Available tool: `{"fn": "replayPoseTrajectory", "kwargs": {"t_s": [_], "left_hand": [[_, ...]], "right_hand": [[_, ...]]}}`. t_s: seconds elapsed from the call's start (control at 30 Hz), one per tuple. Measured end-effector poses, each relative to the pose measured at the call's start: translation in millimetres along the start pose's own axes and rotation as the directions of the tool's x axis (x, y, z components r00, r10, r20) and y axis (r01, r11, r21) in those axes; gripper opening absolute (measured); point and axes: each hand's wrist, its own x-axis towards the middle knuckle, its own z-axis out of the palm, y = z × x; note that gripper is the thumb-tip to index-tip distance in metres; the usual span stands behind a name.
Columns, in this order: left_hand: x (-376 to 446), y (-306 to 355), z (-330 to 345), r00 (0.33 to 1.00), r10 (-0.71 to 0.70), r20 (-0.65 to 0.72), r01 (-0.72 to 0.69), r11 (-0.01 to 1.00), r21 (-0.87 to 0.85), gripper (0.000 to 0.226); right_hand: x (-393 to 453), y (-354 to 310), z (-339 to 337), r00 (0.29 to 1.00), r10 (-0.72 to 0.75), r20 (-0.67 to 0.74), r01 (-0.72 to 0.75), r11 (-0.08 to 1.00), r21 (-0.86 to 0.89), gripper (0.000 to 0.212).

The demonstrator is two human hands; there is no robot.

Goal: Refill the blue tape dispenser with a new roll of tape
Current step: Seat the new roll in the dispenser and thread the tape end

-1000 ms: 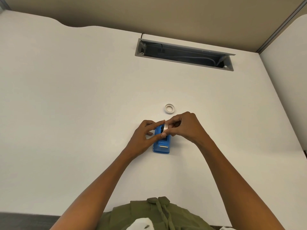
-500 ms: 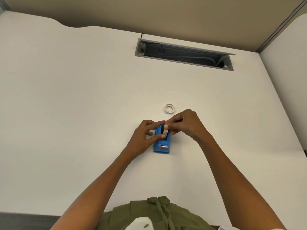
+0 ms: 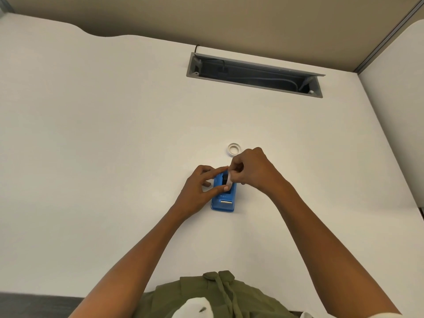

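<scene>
The blue tape dispenser (image 3: 223,201) lies flat on the white desk (image 3: 114,157), its cutter end toward me. My left hand (image 3: 198,188) grips it, index finger along the far end and thumb on top near the slot. My right hand (image 3: 254,171) pinches a translucent tape roll (image 3: 230,177) upright over the dispenser's open slot, where a black hub (image 3: 225,179) shows. Fingers hide most of the roll.
A small white ring (image 3: 234,149), like a bare tape core, lies on the desk just beyond my right knuckles. A grey cable tray opening (image 3: 254,73) is set into the desk at the back. A partition wall stands behind and to the right.
My right hand has shifted slightly away from me toward the white ring, still pinching the roll over the slot. My left hand and the dispenser have stayed in place.
</scene>
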Motion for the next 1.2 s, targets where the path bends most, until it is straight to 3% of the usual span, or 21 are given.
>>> {"fn": "replayPoseTrajectory", "kwargs": {"t_s": [0.1,0.2,0.3,0.57,0.8,0.93,1.07,1.2], "left_hand": [[-0.2,-0.5,-0.1,1.0,0.004,-0.007,-0.004,1.0,-0.007,0.045],[-0.7,-1.8,-0.3,1.0,0.021,-0.006,-0.021,1.0,0.007,0.044],[-0.7,-1.8,-0.3,1.0,0.019,-0.004,-0.019,1.0,0.006,0.045],[-0.5,1.5,1.0,1.0,-0.025,-0.01,0.025,1.0,0.011,0.047],[-2.2,2.3,-0.6,1.0,0.002,0.002,-0.002,1.0,0.018,0.042],[-2.7,2.9,-0.6,1.0,-0.009,0.003,0.009,1.0,0.018,0.043],[-2.6,4.8,1.1,0.999,-0.044,0.005,0.044,0.999,0.015,0.047],[-2.6,5.1,0.0,1.0,-0.027,-0.002,0.027,0.999,0.017,0.041]], "right_hand": [[1.5,1.8,-4.1,0.999,-0.005,0.048,0.003,1.0,0.024,0.011],[-1.7,1.1,-1.1,0.991,-0.026,0.133,0.023,1.0,0.018,0.029],[-1.0,0.0,1.5,0.992,-0.01,0.129,0.008,1.0,0.013,0.035],[12.2,1.6,-1.7,0.999,0.007,0.047,-0.012,0.995,0.104,0.013],[7.3,3.5,1.3,0.99,-0.038,0.139,0.032,0.999,0.042,0.032],[8.9,0.5,0.9,0.992,-0.024,0.12,0.021,0.999,0.027,0.027],[14.0,4.8,1.1,1.0,-0.014,0.023,0.012,0.997,0.08,0.007],[9.6,11.1,6.2,0.997,-0.022,0.077,0.011,0.989,0.149,0.016]]}}
